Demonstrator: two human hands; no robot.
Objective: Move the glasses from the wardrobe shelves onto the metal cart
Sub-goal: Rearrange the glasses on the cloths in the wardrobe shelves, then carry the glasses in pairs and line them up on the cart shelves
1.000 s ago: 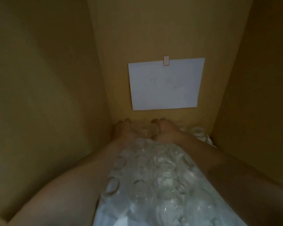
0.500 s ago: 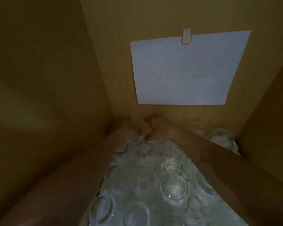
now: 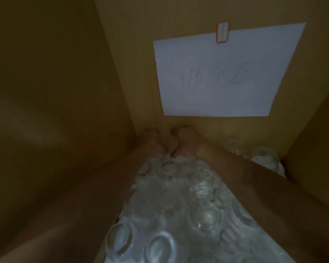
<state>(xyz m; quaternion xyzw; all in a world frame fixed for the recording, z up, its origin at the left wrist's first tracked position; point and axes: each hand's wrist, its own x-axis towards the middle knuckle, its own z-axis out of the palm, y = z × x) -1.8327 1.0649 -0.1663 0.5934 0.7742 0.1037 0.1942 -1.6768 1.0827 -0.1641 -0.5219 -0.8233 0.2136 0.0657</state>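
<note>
- The view looks down into a wardrobe compartment with brown wooden walls; the light is dim.
- Many clear glasses stand close together on the shelf, on a white sheet that covers the shelf bottom. They fill the space between the two forearms, from the near edge up to the hands.
- Some more glasses stand at the back right, on the outer side of the right forearm, near the right wall.
- The left hand reaches to the back of the shelf, just beside the corner of the left wall and the back wall.
- The right hand is beside it, very near; the two hands almost touch.
- The fingers of both hands look curled at the far end of the group of glasses. I cannot tell if they grip a glass, because the place is dark and the glass there is blurred.
- A white paper hangs on the back wall above the hands, held by a small label with a red edge at its top. It has faint handwritten characters.
</note>
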